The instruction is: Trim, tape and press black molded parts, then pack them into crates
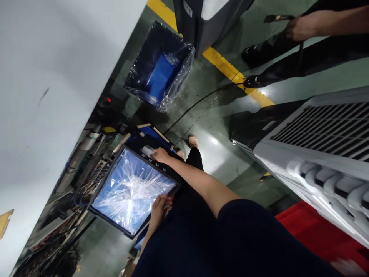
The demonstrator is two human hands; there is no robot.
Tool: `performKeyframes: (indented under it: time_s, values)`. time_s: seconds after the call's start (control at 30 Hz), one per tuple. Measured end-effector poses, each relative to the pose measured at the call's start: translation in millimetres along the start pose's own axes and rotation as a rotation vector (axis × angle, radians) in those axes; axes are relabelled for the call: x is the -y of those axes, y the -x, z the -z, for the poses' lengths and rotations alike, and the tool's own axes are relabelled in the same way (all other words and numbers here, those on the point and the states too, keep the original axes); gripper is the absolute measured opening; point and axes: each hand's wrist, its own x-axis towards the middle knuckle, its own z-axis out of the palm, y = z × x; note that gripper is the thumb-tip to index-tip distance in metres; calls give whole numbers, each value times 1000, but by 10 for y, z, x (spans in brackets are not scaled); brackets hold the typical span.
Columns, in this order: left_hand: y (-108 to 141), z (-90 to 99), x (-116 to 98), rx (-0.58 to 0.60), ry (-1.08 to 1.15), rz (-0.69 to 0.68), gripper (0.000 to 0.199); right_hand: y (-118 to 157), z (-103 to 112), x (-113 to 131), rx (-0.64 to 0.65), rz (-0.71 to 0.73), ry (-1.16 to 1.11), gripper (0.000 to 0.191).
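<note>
A dark rectangular bin (111, 227) is lined with clear plastic film (131, 188), which is gathered in creases toward the middle over something blue. White characters mark its upper rim. My right hand (160, 155) reaches to that rim, fingers closed on a small whitish slip (148, 150). Close to the bin's right corner, my left hand (160, 206) has its fingers curled at the edge. What they hold, if anything, is hidden.
Another film-lined bin (138, 54) stands on the green floor with a blue piece inside. A black cable (196, 103) crosses the floor. A co-worker's hand (302, 27) holds a dark cord at upper right. A large white panel (57, 69) and a grey-white slatted machine (325, 127) flank the space.
</note>
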Motion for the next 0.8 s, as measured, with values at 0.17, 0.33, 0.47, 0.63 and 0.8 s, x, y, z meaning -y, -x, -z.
performKeyframes:
  time_s: [0.17,0.33,0.47,0.63,0.8]
  values:
    - [-26,-8,-58,50,22,-20,35,-63,4,22,2,-47,98,35]
    - [-22,28,-133,36,16,-18,46,-29,41,121,44,79,184,28]
    - [-16,37,-180,37,-4,-25,48,-148,100,158,64,127,262,22]
    - [-37,67,-187,71,-13,-36,45,-251,70,195,72,109,325,29]
    - [-42,78,-190,69,67,-6,42,-186,61,127,137,97,283,33]
